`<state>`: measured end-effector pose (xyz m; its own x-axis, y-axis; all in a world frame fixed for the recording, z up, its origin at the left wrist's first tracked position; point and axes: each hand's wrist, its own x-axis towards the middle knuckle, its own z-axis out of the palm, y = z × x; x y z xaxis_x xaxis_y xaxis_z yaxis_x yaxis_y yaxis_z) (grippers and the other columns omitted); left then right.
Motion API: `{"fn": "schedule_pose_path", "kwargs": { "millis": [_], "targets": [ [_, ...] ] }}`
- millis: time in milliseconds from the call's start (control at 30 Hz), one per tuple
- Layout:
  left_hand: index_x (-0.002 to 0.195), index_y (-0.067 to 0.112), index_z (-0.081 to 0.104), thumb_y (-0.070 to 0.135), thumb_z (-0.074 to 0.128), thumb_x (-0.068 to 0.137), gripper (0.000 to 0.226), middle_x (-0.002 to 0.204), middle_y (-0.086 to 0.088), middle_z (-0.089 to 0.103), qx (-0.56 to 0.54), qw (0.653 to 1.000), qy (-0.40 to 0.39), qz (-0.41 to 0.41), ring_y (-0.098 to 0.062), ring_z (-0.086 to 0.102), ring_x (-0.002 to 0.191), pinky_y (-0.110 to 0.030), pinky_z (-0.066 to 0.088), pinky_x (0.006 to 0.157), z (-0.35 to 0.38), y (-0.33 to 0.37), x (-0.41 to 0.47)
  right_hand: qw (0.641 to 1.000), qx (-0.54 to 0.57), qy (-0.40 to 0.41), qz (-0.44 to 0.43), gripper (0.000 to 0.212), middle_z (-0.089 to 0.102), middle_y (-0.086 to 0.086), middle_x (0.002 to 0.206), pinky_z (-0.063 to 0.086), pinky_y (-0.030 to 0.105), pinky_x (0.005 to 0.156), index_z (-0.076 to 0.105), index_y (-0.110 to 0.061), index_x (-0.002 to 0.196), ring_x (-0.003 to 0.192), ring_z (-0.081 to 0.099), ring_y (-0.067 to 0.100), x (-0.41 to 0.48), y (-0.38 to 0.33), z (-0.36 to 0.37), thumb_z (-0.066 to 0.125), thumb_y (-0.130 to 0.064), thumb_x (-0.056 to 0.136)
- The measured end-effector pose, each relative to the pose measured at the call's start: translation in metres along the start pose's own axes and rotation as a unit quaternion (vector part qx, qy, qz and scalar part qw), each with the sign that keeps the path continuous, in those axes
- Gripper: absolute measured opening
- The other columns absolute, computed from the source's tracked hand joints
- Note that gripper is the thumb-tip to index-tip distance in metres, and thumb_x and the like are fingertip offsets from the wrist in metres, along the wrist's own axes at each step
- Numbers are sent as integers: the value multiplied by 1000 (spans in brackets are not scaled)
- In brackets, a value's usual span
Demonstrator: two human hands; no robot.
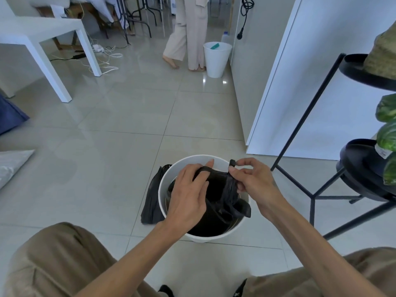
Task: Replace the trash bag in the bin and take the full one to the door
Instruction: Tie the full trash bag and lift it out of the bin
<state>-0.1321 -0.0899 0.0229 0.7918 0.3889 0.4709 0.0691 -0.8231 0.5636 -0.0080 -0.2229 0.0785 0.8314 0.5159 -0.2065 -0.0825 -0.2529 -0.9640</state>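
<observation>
Two hands are busy over the white bin (163,190) on the floor (120,129): the left hand (188,191) grips one handle of the black bag (214,213) inside, the right hand (254,181) pinches the other. A loose knot could slip, I think, and rubbish spill when lifted.

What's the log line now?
left hand holds black bag | right hand pinches its handle | bag inside white bin | second bag beside bin

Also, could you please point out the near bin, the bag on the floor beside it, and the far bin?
near bin (166,183): head view, left wall.
bag on the floor (151,202): head view, its middle.
far bin (216,61): head view, front wall.
</observation>
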Motion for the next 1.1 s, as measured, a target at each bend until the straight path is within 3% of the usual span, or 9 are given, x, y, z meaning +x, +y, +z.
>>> {"fn": "schedule_pose_path", "kwargs": {
  "millis": [133, 333, 433, 567, 700, 833, 933, 1033, 1100],
  "targets": [
    [133, 15, 64, 8, 64, 91, 42, 121, -1, 65, -24, 998, -43, 30, -24, 51, 122, -39, 40, 110, -13, -8, 4, 993, -84, -78, 35, 17, 59, -9, 49, 45, 24, 54, 75, -13, 81, 46, 49, 6, -1, 1, 1, 71, -26, 92],
    [111, 8, 74, 21, 78, 79, 34, 123, -1, 69, -21, 992, -101, 76, -17, 47, 125, -17, 23, 115, -30, -12, 9, 959, -187, -200, 69, 23, 53, -11, 48, 40, 21, 52, 76, -14, 82, 44, 44, 4, 5, -11, 2, 64, -27, 96],
    [109, 8, 75, 26, 82, 79, 36, 124, -6, 67, -12, 990, -133, 51, -28, 46, 134, -30, 28, 114, -32, -12, 9, 949, -195, -236, 72, 23, 48, -4, 53, 39, 21, 52, 74, -7, 88, 50, 40, 10, 5, -14, 8, 63, -25, 97],
    [95, 7, 80, 20, 78, 85, 17, 124, -9, 67, 8, 988, -139, 62, -33, 46, 136, -35, 33, 113, -36, -7, 14, 949, -187, -245, 61, 28, 47, 3, 61, 40, 24, 55, 72, 2, 91, 55, 39, 13, 7, -17, 10, 65, -24, 96],
    [92, 11, 81, 21, 73, 89, 14, 123, -9, 69, 50, 984, -146, 87, -34, 49, 134, -36, 36, 111, -44, -12, 18, 959, -195, -206, 2, 16, 63, -2, 60, 50, 21, 59, 79, -8, 87, 54, 52, 7, 8, -20, 4, 72, -23, 91],
    [93, 13, 81, 22, 73, 90, 12, 120, -5, 68, 36, 982, -183, 30, -24, 54, 125, -33, 40, 105, -62, -30, 20, 948, -241, -189, -83, 4, 70, -7, 60, 47, 10, 55, 81, -14, 84, 49, 56, -1, 10, -24, -18, 79, -17, 84],
    [82, 20, 80, 21, 79, 85, 4, 109, 8, 71, -78, 967, -218, -107, -5, 63, 103, -24, 43, 94, -80, -42, 15, 913, -330, -184, -153, 3, 62, -26, 49, 42, 4, 52, 81, -14, 85, 50, 59, -10, 10, -18, -33, 79, -13, 84],
    [76, 17, 79, 19, 76, 88, 12, 103, 11, 75, -189, 932, -237, -201, -1, 67, 98, -22, 42, 91, -87, -43, 9, 885, -395, -166, -179, 9, 63, -20, 56, 50, 14, 63, 80, -13, 84, 58, 60, -1, 9, -6, -34, 73, -18, 89],
    [78, 5, 75, 17, 68, 93, 20, 108, 7, 77, -277, 911, -202, -231, -5, 68, 104, -25, 43, 93, -86, -34, 11, 905, -371, -131, -160, 21, 62, -16, 59, 47, 15, 64, 74, -21, 77, 62, 58, 1, 6, -4, -29, 66, -30, 94]
  ]
}}
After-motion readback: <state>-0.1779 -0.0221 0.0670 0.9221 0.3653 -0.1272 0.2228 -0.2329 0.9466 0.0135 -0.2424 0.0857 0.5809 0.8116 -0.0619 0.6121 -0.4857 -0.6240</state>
